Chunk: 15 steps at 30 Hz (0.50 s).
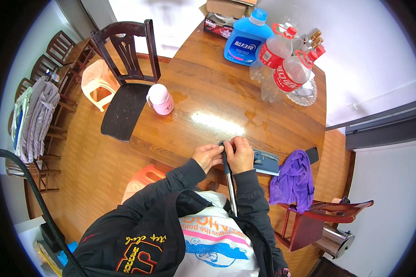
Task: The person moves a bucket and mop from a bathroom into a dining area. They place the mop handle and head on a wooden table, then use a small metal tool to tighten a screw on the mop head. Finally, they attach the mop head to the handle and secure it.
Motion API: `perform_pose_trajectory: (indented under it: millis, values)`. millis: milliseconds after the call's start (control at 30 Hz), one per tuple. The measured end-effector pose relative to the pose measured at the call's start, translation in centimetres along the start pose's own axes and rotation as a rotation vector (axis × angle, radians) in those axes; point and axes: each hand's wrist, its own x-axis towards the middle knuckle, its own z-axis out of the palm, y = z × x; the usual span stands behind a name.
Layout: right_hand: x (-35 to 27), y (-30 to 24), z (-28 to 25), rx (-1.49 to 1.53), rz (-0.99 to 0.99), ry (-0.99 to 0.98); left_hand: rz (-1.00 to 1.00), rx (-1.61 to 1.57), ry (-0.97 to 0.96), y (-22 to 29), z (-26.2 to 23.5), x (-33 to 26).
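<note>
A silver pole with a dark grip [231, 191] leans up from my lap to the near edge of the wooden table [203, 101]. Its dark top end sits between my two hands. The fingers of my left hand [209, 156] pinch that end from the left. From the right, my right hand [240, 157] closes round it, thumb and fingertips meeting at the tip; the fingers hide just what is at the top. Beside my right hand lies a flat blue-grey piece with a pale edge [266, 162]. A purple cloth [295, 180] hangs over the table's edge farther right.
A pink flask [160, 99] stands at the left of the table. Toward the back right are a blue detergent jug [246, 41], large plastic bottles [286, 78] and a glass dish [305, 96]. A dark chair [125, 106] stands left, a reddish chair [305, 226] right.
</note>
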Motion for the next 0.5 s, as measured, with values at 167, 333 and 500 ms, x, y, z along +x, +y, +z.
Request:
perform_pose_trajectory:
  millis: [167, 333, 500]
  values:
    - [0.4, 0.2, 0.0, 0.129, -0.119, -0.025, -0.008, 0.013, 0.012, 0.4, 0.2, -0.1]
    - [0.6, 0.0, -0.7, 0.298, -0.076, -0.094, -0.007, 0.015, 0.021, 0.7, 0.6, -0.4]
    - [0.5, -0.8, -0.7, 0.021, -0.001, -0.019, -0.002, -0.006, 0.004, 0.5, 0.3, -0.1]
